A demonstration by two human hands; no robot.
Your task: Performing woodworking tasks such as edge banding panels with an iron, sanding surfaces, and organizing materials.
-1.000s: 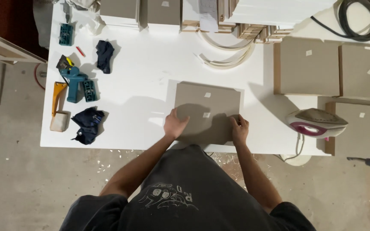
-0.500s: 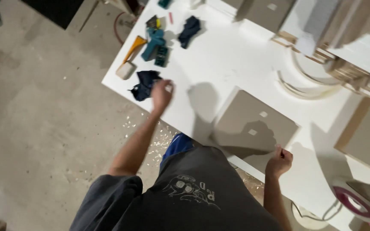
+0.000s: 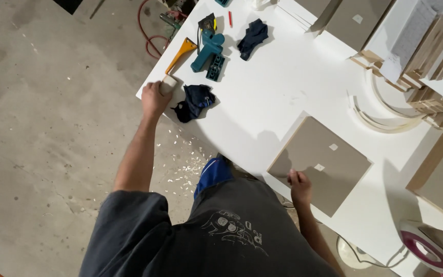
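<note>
Right now your left hand (image 3: 155, 98) is stretched out to the near corner of the white worktable (image 3: 283, 87), fingers closed around a small pale block (image 3: 168, 84) that sits at the table's edge, just beside a crumpled dark blue cloth (image 3: 195, 101). An orange-handled scraper (image 3: 181, 53) and a teal clamp tool (image 3: 210, 50) lie just beyond it. Your right hand (image 3: 300, 185) rests on the near edge of a square grey-brown panel (image 3: 324, 161) lying flat on the table, fingers curled; whether they pinch the panel, you cannot tell.
</note>
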